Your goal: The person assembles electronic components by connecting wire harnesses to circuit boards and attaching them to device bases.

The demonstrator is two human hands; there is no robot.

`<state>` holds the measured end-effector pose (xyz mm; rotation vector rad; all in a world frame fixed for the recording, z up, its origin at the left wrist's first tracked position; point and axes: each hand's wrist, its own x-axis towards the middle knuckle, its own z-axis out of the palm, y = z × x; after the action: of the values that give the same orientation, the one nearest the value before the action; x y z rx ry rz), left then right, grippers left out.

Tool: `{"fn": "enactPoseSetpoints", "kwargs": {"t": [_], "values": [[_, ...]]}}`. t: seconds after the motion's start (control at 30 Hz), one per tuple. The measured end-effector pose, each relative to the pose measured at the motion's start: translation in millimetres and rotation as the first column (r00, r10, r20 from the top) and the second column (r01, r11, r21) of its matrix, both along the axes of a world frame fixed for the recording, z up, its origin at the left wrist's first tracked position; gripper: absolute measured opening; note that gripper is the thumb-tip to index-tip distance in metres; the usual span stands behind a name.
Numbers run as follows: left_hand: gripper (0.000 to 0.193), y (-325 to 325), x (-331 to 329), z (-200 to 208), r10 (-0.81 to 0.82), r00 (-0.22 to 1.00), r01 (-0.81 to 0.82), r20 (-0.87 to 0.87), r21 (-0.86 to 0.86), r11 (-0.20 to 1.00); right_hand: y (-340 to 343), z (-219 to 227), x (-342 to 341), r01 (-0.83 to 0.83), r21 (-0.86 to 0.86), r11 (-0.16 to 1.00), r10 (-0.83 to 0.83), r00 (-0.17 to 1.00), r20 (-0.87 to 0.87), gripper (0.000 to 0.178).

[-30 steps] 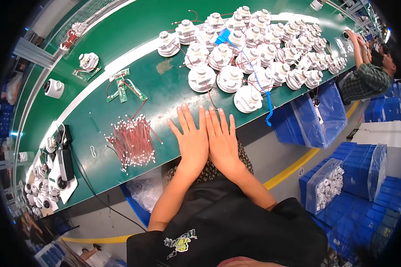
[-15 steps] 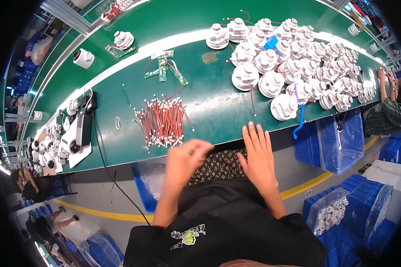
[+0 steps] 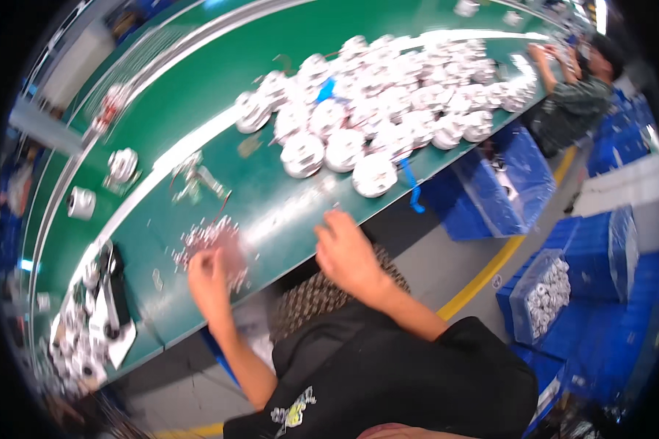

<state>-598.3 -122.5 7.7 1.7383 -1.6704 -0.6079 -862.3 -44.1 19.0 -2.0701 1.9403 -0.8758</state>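
Observation:
My left hand (image 3: 209,278) is at the near side of a pile of short red wires with white connectors (image 3: 231,252). Its fingers look pinched together at the pile, but blur hides what is between them. My right hand (image 3: 348,252) hovers by the table's front edge, fingers bent and slightly apart, with nothing visible in it. Beyond it stands a large group of round white lamp-like housings (image 3: 373,175), some with thin wires. Green circuit boards with wires (image 3: 198,179) lie behind the red wire pile.
The green table (image 3: 278,238) runs diagonally. A black device (image 3: 113,289) and white parts (image 3: 73,322) sit at its left end. A blue strap (image 3: 413,186) hangs over the edge. Blue bins (image 3: 490,194) stand below, right. A co-worker (image 3: 582,95) sits at the far right.
My view has turned, so the table now slants. My left hand has moved to the red wires. My right hand has gone from flat, stretched fingers to bent ones. The picture is now blurred.

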Motion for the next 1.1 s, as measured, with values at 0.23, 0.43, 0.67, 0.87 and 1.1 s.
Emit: {"fn": "enactPoseSetpoints", "kwargs": {"t": [0.23,0.43,0.67,0.87,1.1], "values": [[0.014,10,-30,17,-0.068,0.85,-0.003,-0.523,-0.135,0.991,2,-12,5,-0.052,-0.096,0.994,0.084,0.924,0.374,0.025],[0.011,36,-81,30,-0.232,0.692,0.26,-0.684,-0.063,0.963,-6,19,13,-0.068,-0.102,0.992,0.122,0.559,0.82,0.026],[0.015,70,-113,-1,-0.01,0.273,0.563,-0.962,0.151,0.813,-2,7,-2,-0.348,0.091,0.933,-0.117,-0.054,0.992,0.017],[0.019,56,-116,-4,-0.252,0.631,0.501,-0.734,0.138,0.855,3,-13,-26,-0.247,-0.06,0.967,-0.029,-0.344,0.938,0.012],[0.055,-27,-151,-13,-0.424,0.874,0.425,-0.237,-0.046,0.904,31,-27,-38,-0.218,0.173,0.961,-0.212,-0.17,0.962,0.015]]}}
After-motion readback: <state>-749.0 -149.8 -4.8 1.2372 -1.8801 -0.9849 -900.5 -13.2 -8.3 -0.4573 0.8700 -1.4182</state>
